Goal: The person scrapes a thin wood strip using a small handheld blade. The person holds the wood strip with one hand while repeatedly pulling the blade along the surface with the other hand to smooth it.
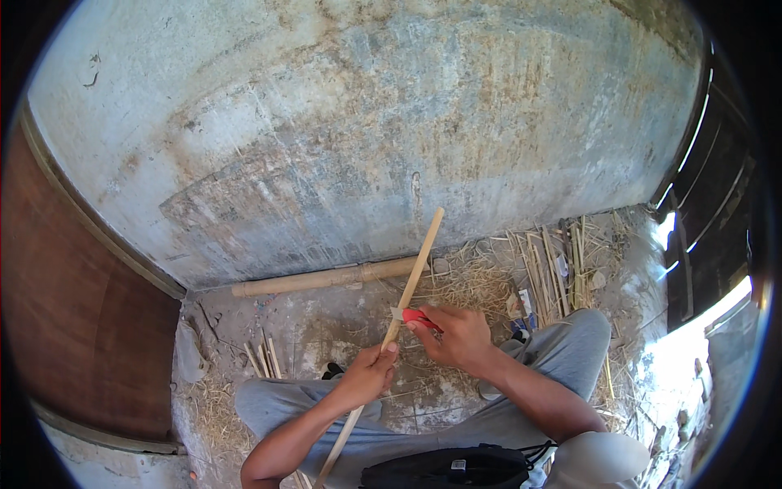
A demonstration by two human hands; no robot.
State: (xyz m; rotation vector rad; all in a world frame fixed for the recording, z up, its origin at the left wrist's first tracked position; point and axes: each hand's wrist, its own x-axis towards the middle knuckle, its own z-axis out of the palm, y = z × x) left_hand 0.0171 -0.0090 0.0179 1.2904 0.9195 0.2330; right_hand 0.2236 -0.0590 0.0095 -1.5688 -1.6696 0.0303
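Observation:
A long pale bamboo strip (421,259) slants from my lap up toward the wall. My left hand (368,375) is closed round its middle, just above my left knee. In my right hand (456,336) is a red-handled utility knife (420,319), gripped with the fingers wrapped over the handle. Its short blade touches or lies right against the strip, a little above my left hand. The lower end of the strip passes over my grey trousers and out at the bottom edge.
A thick bamboo pole (326,279) lies along the foot of the stained wall (391,122). Bamboo strips (558,273) and a heap of shavings (468,285) are at the right. More strips (265,359) and a clear plastic bag (191,352) lie left. A black pouch (452,468) rests on my lap.

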